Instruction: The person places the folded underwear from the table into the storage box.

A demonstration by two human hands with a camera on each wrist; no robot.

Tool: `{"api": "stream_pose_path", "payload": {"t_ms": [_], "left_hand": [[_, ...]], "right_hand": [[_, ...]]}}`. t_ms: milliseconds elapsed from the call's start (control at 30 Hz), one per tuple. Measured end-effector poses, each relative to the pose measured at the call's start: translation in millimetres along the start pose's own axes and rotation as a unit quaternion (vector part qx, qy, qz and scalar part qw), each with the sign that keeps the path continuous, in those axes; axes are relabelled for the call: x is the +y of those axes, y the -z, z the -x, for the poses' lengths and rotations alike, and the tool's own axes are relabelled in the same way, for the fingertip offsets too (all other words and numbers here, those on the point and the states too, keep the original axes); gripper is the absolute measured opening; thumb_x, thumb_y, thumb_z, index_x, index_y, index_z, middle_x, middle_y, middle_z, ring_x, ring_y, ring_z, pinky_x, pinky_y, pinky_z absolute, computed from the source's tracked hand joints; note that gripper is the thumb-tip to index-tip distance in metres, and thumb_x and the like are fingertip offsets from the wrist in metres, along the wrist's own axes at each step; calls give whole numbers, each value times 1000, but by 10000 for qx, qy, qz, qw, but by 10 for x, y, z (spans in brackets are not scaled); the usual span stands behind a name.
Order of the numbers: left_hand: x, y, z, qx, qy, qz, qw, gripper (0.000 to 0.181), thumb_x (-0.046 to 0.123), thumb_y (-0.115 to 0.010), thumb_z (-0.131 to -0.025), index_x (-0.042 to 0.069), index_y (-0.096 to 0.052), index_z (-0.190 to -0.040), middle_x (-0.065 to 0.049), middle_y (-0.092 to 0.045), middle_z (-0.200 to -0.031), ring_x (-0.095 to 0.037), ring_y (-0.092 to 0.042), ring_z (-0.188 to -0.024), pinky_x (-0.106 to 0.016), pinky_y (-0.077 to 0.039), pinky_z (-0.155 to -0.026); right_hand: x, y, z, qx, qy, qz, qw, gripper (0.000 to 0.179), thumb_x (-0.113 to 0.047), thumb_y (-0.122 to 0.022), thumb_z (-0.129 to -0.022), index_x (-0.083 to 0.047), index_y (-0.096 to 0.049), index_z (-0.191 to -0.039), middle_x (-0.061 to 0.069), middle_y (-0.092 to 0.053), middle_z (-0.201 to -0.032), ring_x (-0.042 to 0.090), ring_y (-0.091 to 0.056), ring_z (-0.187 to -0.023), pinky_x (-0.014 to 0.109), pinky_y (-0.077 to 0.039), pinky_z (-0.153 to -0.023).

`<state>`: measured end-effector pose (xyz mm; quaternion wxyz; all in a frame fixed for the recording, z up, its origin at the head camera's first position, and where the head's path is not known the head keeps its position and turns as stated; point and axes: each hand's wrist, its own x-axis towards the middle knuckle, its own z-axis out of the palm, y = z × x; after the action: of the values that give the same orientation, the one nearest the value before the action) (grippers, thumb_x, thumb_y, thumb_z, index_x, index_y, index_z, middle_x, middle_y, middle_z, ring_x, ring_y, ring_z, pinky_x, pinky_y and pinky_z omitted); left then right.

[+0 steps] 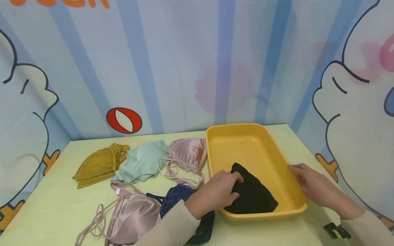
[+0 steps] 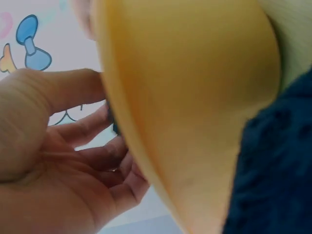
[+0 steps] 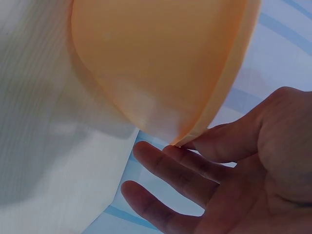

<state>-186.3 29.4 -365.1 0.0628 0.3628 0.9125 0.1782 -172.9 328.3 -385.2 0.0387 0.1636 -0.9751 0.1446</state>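
Note:
A folded black bra (image 1: 253, 194) lies at the near end of a shallow yellow tub (image 1: 252, 131). Reaching over the tub's left rim, my left hand (image 1: 217, 189) holds the bra by its left side with bent fingers and thumb. The left wrist view has the rim hiding nearly all of the bra; only a dark sliver shows by the fingertips (image 2: 117, 141). On the opposite side, my right hand (image 1: 317, 186) pinches the tub's right rim between thumb and fingers. Its other fingers (image 3: 170, 170) are spread below the rim.
Left of the tub lie several bras: a mustard one (image 1: 100, 164), a pale pink one with lace (image 1: 187, 152), a larger pink satin one (image 1: 135, 215) and a navy one (image 1: 176, 194). A mint garment (image 1: 147, 159) lies among them. A printed curtain (image 1: 184, 68) stands behind the table.

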Motion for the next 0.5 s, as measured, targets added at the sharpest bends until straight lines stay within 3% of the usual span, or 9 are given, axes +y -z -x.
{"api": "stream_pose_path", "payload": {"t_ms": [167, 500], "left_hand": [[-68, -68, 4, -21, -200, -429, 9989, 34, 23, -71, -86, 17, -63, -119, 2, -67, -91, -19, -54, -94, -25, -44, -81], [-151, 82, 127, 224, -47, -92, 9997, 37, 28, -70, -87, 18, -62, -122, 3, -64, -101, -14, -43, -87, -24, -39, -74]], "right_hand": [[-12, -8, -2, -27, -15, -41, 10000, 38, 8, -48, -91, 12, -50, -128, 26, -51, -120, 15, -52, -71, 25, -37, -52], [0, -6, 15, 5, -17, -77, 10000, 39, 8, -48, -90, 12, -49, -129, 26, -50, -121, 11, -43, -63, 25, -34, -49]]}}
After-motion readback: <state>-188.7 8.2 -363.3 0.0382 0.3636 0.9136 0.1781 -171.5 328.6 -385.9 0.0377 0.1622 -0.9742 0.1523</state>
